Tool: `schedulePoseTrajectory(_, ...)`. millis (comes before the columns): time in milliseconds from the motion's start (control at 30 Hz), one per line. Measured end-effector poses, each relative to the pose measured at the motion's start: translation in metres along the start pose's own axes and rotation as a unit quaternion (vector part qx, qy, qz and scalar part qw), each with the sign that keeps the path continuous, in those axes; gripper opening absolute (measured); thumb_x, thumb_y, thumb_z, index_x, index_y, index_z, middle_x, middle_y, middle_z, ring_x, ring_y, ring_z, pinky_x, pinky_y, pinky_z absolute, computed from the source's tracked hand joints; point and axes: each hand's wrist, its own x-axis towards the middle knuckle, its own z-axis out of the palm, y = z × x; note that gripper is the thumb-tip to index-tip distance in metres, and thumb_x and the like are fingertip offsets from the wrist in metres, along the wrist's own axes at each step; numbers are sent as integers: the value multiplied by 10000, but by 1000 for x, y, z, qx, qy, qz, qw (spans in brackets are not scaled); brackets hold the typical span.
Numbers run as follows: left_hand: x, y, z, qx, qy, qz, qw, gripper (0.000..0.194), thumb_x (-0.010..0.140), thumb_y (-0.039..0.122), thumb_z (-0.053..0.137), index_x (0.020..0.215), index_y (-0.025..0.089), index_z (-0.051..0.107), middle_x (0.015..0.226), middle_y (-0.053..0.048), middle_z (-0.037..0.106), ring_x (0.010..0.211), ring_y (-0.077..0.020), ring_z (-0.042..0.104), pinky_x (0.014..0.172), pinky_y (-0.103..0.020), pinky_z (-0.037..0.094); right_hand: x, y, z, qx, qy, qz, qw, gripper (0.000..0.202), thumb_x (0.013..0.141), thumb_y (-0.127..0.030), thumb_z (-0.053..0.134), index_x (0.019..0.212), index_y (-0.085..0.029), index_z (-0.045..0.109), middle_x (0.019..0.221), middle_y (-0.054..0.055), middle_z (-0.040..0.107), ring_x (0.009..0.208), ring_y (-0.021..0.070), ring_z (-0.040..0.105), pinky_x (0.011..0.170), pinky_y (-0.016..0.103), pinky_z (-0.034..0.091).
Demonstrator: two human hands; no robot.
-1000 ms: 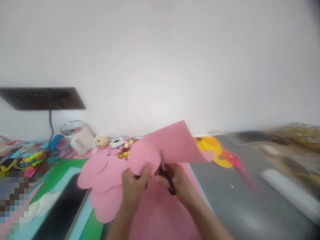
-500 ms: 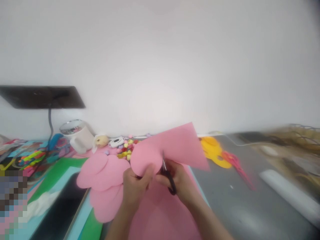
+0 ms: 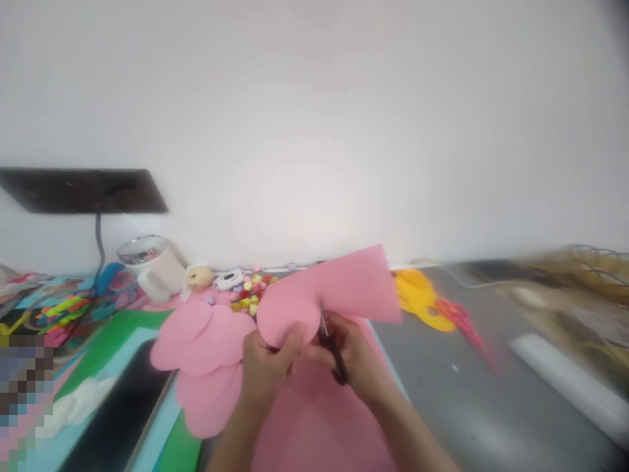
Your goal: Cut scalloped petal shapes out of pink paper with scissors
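Left hand [image 3: 266, 359] pinched a rounded pink paper sheet [image 3: 354, 288] by its near edge; right hand [image 3: 352, 351] gripped black-handled metal scissors [image 3: 331, 343] at the cut; flat grey tabletop [image 3: 422, 367] spread rightward.

Head view, forward-down; desk [image 3: 432, 400] seemingly close

Open room lies at the lower right, over the grey surface [image 3: 437, 413] between the right hand [image 3: 350, 351] and a long white object [image 3: 565, 383]; pink scissors [image 3: 462, 321] and yellow cutouts [image 3: 417, 292] obstruct its upper end. At centre left, pink petals [image 3: 196, 341] crowd the left hand [image 3: 268, 364]. Above the raised pink sheet [image 3: 356, 285], a hand could pass freely before the wall [image 3: 314, 131].
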Motion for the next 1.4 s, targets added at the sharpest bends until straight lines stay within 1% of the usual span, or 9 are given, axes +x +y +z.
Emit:
schedulePoseTrajectory(433, -1, 0, 0, -7, 0, -3, 1000, 510, 694, 396, 626, 299, 222, 354, 279, 64, 296, 283, -57, 273, 341, -234, 218, -1, -1, 0, -31, 10, 5, 999, 318, 612, -346, 796, 670, -212, 514, 585, -59, 420, 552, 121, 380, 525, 244, 321)
schedulePoseTrajectory(733, 0, 0, 0, -10, 3, -2, 1000, 513, 692, 392, 631, 299, 219, 351, 280, 64, 296, 283, -56, 273, 345, -232, 208, -1, -2, 1, -25, 4, 3, 1000, 328, 624, -360, 787, 650, -207, 498, 566, -62, 411, 537, 109, 352, 512, 238, 300)
schedulePoseTrajectory(867, 1, -3, 0, -6, 10, 0, 1000, 513, 685, 399, 640, 302, 218, 349, 283, 64, 296, 288, -56, 271, 349, -235, 204, -2, -3, 1, -21, 2, 6, 1000, 294, 634, -342, 777, 668, -200, 522, 572, -61, 421, 538, 106, 353, 515, 238, 291)
schedulePoseTrajectory(1067, 1, -4, 0, -10, 23, 12, 1000, 500, 678, 381, 645, 320, 216, 338, 300, 62, 312, 313, -64, 302, 365, -236, 229, -2, 0, 1, -21, 6, 8, 1000, 293, 635, -298, 768, 639, -198, 493, 551, -68, 414, 527, 94, 333, 496, 222, 276)
schedulePoseTrajectory(1233, 1, -3, 1, -13, 33, 33, 999, 490, 685, 393, 634, 338, 212, 339, 313, 65, 312, 322, -60, 287, 373, -239, 208, -3, -3, 2, -24, 12, 12, 1000, 303, 617, -315, 771, 624, -199, 492, 545, -64, 430, 523, 94, 342, 495, 223, 287)
schedulePoseTrajectory(1400, 1, -3, 1, -13, 38, 32, 999, 497, 682, 388, 636, 335, 215, 325, 314, 64, 305, 319, -60, 286, 372, -238, 202, -3, -6, 4, -11, 13, 22, 1000, 290, 599, -313, 778, 613, -205, 510, 534, -59, 444, 515, 102, 351, 494, 233, 296)
